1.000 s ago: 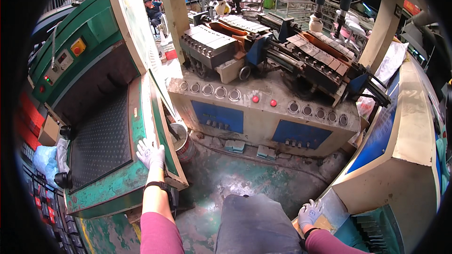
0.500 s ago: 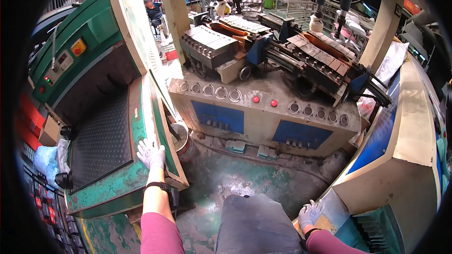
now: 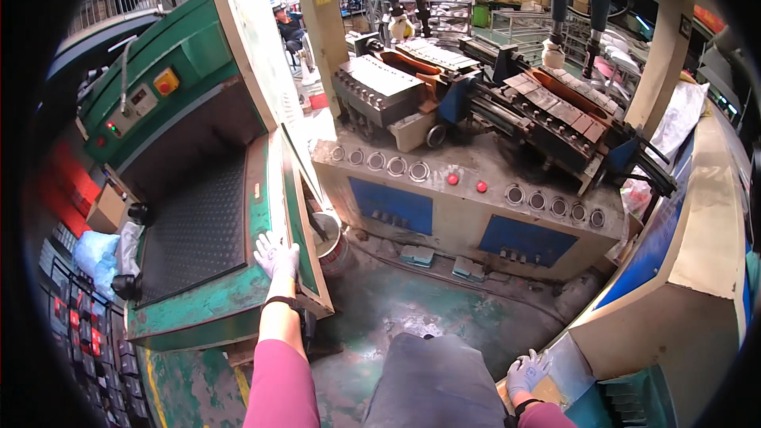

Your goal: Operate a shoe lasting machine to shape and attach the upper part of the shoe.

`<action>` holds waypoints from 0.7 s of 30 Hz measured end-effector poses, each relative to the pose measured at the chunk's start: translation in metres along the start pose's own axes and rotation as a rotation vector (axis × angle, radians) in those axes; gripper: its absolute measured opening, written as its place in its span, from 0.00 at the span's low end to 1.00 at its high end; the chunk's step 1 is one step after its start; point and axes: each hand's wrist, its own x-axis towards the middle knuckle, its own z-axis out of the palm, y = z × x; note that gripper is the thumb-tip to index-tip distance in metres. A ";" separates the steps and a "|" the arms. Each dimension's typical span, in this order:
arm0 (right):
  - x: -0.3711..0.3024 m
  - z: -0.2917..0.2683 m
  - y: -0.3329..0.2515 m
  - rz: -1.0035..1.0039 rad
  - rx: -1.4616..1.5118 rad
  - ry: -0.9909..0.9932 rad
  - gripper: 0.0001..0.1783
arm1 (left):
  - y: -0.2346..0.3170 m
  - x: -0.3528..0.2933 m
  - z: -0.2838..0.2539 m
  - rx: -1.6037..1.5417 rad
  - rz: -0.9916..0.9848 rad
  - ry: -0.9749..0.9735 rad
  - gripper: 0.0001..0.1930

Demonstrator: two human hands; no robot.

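My left hand, in a pale glove, rests with its fingers spread on the green front edge of a large machine. Behind that edge lies a black studded mat on the machine's bed. At the lower right my right hand, also gloved, lies with its fingers stretched out over a tan surface beside a clear plastic sheet or bag. Neither hand holds anything that I can see. A teal ridged tray or bin stands close by the right hand.
Ahead stands a beige machine with red buttons and two clamping stations on top. Foot pedals and a cable lie at its base. A bucket sits beside the green machine. A beige cabinet borders the right. Someone sits far back.
The view has swung a little to the left, so the machines appear farther right in it. Both my hands keep to the same spots on their surfaces.
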 end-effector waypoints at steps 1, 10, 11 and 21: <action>0.000 0.002 -0.001 0.002 0.018 -0.001 0.11 | -0.001 0.001 0.002 -0.001 0.001 0.003 0.48; 0.003 -0.015 -0.004 0.040 0.017 -0.111 0.15 | -0.025 -0.043 -0.010 0.032 0.083 -0.090 0.54; 0.004 -0.017 -0.003 0.054 0.021 -0.116 0.15 | -0.023 -0.053 -0.008 0.034 0.052 -0.086 0.54; 0.005 -0.018 -0.003 0.023 0.044 -0.145 0.16 | -0.019 -0.097 -0.010 0.051 -0.035 0.003 0.52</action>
